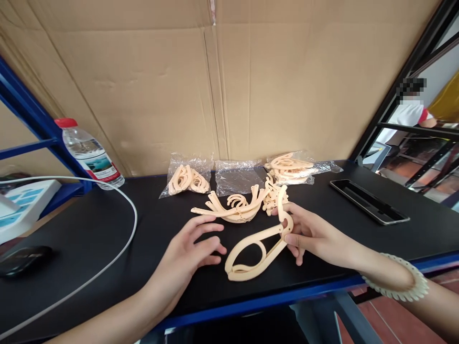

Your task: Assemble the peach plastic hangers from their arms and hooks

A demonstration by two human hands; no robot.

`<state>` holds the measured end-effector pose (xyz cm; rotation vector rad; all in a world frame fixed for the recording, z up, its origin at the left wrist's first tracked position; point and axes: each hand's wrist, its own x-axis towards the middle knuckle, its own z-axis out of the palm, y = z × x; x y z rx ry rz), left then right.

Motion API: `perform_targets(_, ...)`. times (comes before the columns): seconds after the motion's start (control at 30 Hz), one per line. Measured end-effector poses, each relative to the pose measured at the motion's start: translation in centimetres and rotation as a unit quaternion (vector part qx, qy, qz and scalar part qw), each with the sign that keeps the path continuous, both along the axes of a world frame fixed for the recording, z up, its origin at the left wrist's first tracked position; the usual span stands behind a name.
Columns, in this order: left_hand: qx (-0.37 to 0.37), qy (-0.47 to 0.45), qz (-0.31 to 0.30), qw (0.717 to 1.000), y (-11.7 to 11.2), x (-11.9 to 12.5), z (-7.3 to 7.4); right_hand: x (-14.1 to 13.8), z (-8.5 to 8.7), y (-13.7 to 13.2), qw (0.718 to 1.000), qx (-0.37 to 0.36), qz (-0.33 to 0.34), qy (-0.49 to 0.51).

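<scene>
My right hand [310, 234] is closed on a beige plastic folding hanger [247, 275], pinching it near the joint below its hook. The hanger's arms are folded into a long loop that points left, just above the black table [150, 210]. Close to the loop's left end is my left hand [195, 246], fingers spread and holding nothing. Beyond both hands lie loose curved hanger arms [239, 216] in a stack. Right of this stack is a heap of small beige hook pieces [273, 198], partly hidden behind the held hanger.
Along the cardboard wall [150, 95] lie a left bag of beige parts [188, 179], a flat clear bag [238, 174] and a right bag of parts [292, 169]. A phone [369, 201], bottle [91, 155], white cable [132, 229] and mouse [25, 260] are around. A person [407, 114] is behind the rack.
</scene>
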<state>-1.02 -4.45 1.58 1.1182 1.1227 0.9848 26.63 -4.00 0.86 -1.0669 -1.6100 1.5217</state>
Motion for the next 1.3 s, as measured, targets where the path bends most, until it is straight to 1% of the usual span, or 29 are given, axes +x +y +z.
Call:
perform_targets(0.07, 0.029, 0.062, -0.058, 0.996, -0.2, 0.7, -0.1, -0.7, 0.0, -0.3, 1.0, -0.01, 0.009, 0.007)
perform_targets(0.13, 0.07, 0.129, -0.102, 0.984, -0.4, 1.4, -0.1, -1.2, -0.1, -0.5, 1.0, -0.006, 0.005, 0.012)
perform_targets(0.2, 0.102, 0.186, -0.13, 0.968, -0.5, 1.9, -0.1, -1.4, -0.3, -0.6, 1.0, 0.005, -0.003, 0.019)
perform_targets(0.27, 0.117, 0.21, -0.142, 0.96, -0.6, 2.1, 0.1, -1.3, -0.4, -0.6, 1.0, 0.014, -0.005, 0.021)
perform_targets(0.33, 0.116, 0.194, -0.126, 0.966, -0.5, 2.0, 0.4, -1.1, -0.5, -0.7, 1.0, 0.017, -0.002, 0.017)
perform_targets(0.47, 0.085, 0.101, -0.022, 0.991, -0.6, 1.5, 0.9, -0.6, -0.4, -0.7, 1.0, 0.025, -0.006, -0.002)
perform_targets(0.53, 0.068, 0.053, 0.019, 0.996, -0.9, 1.4, 0.9, -0.4, -0.3, -0.8, 0.998, 0.048, 0.005, -0.032)
perform_targets(0.6, 0.05, 0.008, 0.04, 0.998, -1.2, 1.5, 0.6, -0.3, -0.1, -1.1, 0.993, 0.083, 0.023, -0.08)
perform_targets(0.67, 0.032, -0.038, 0.057, 0.997, -1.4, 1.6, 0.0, -0.3, 0.2, -1.4, 0.98, 0.132, 0.035, -0.142)
perform_targets(0.77, 0.013, -0.099, 0.089, 0.991, -1.4, 1.7, -0.9, -0.4, 0.9, -1.9, 0.948, 0.217, 0.049, -0.226)
perform_targets(0.83, 0.008, -0.124, 0.107, 0.986, -1.4, 1.8, -1.4, -0.5, 1.3, -2.2, 0.931, 0.247, 0.067, -0.262)
perform_targets(0.93, 0.006, -0.151, 0.121, 0.981, -1.4, 2.0, -1.9, -1.0, 1.7, -2.5, 0.917, 0.254, 0.098, -0.292)
perform_targets(1.0, 0.007, -0.169, 0.126, 0.977, -1.4, 2.2, -2.0, -1.5, 1.6, -2.5, 0.918, 0.255, 0.102, -0.285)
perform_targets(1.07, 0.013, -0.187, 0.138, 0.973, -1.4, 2.4, -2.1, -2.0, 1.2, -2.4, 0.928, 0.257, 0.077, -0.259)
perform_targets(1.17, 0.029, -0.193, 0.154, 0.969, -1.5, 2.4, -2.0, -2.5, 0.3, -2.0, 0.939, 0.265, 0.01, -0.219)
perform_targets(1.23, 0.037, -0.179, 0.143, 0.973, -1.5, 2.3, -1.9, -2.4, -0.2, -1.7, 0.937, 0.273, -0.006, -0.216)
perform_targets(1.3, 0.043, -0.151, 0.121, 0.98, -1.7, 2.1, -1.8, -2.1, -0.6, -1.5, 0.933, 0.279, -0.004, -0.228)
